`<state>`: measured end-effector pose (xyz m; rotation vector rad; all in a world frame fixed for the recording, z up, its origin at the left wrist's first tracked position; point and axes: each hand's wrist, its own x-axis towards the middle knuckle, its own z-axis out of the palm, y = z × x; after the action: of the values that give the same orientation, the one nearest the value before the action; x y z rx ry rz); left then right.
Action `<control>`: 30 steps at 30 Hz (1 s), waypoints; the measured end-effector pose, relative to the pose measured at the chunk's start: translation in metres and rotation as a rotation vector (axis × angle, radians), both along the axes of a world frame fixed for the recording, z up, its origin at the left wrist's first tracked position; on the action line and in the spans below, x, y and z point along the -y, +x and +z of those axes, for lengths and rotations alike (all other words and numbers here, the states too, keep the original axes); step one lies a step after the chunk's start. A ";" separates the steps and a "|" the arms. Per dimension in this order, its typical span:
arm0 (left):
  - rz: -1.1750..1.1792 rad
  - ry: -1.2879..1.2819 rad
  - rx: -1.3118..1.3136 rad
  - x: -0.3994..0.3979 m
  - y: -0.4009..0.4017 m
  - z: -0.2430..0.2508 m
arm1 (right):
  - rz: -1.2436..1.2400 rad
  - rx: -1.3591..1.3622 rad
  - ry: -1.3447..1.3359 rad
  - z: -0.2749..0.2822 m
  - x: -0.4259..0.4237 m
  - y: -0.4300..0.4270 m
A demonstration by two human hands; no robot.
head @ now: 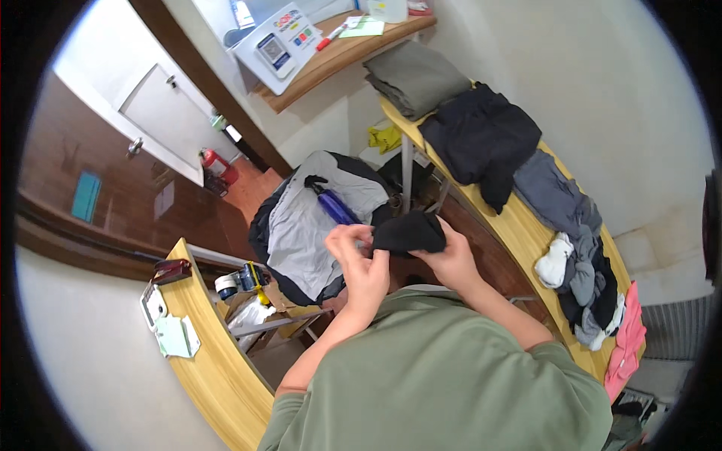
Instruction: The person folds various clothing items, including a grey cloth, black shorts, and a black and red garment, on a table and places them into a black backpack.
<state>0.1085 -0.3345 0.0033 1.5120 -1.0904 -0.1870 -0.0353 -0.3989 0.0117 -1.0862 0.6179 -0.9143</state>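
Note:
A small black folded cloth [409,232], perhaps a sock, is held in front of my chest. My left hand [361,256] pinches its left end between thumb and fingers. Gripping the other end is my right hand [448,256], with the thumb below the cloth. Beyond my hands, a heap with a light grey garment [302,225] on top sits low down, its support hidden. A purple-blue bottle or folded umbrella [337,206] with a black end lies on that heap.
On the right-hand wooden table [502,231] lie a grey folded cloth [417,76], black clothing [485,138], grey garments [555,186], white socks [554,260] and a pink cloth [625,341]. Another wooden table [225,383] stands left. A shelf [344,62] juts from the wall beside a brown door [124,186].

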 end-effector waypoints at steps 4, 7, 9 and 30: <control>-0.438 0.150 -1.048 -0.012 0.009 -0.016 | 0.139 0.452 0.456 0.002 0.001 0.000; -0.414 0.269 -0.369 -0.013 0.002 -0.024 | 0.136 0.469 0.785 -0.003 -0.001 0.000; -0.289 0.038 -0.009 -0.012 -0.008 -0.013 | 0.097 0.418 0.933 -0.004 -0.003 0.004; -0.126 0.296 0.050 0.045 0.088 -0.064 | -0.476 -0.479 -0.196 0.065 -0.005 -0.087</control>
<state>0.1961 -0.3799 -0.0608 1.7176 -1.2397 -0.4148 -0.1226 -0.3936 0.0763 -1.3794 1.2400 -1.1454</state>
